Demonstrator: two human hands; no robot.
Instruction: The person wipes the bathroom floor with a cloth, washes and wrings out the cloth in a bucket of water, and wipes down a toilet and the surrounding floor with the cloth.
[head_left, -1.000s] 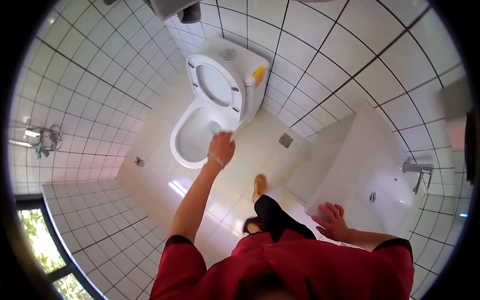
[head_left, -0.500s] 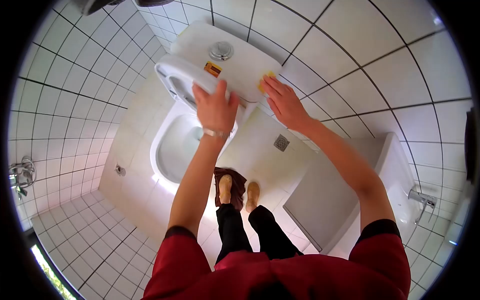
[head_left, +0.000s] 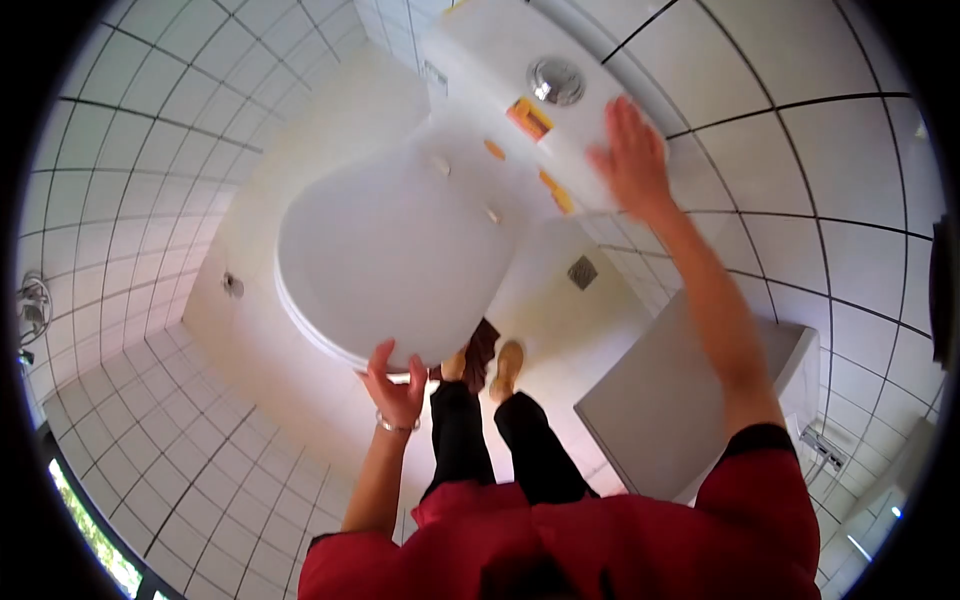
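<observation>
The toilet lid (head_left: 390, 250) lies down over the bowl, its front edge toward me. At that edge is my left hand (head_left: 393, 385), a bracelet on its wrist, its fingers apart and touching the rim of the lid. Over the right part of the white cistern (head_left: 480, 60) hangs my right hand (head_left: 635, 160), somewhat blurred, fingers stretched out and nothing in it. The round flush button (head_left: 556, 81) sits to the left of this hand. An orange label (head_left: 529, 118) is stuck near the button, and a yellow-orange one (head_left: 555, 191) is lower on the cistern.
A washbasin cabinet (head_left: 660, 400) with a tap (head_left: 823, 450) stands at the right. A floor drain (head_left: 582, 272) lies between it and the toilet. Near my feet is a dark red cloth (head_left: 482, 350). Tiled walls surround the floor; a shower fitting (head_left: 33, 308) is at the far left.
The lid has come down over the bowl. My left hand has moved from the raised lid to its lowered front edge. My right hand has left the yellow patch at the cistern's corner.
</observation>
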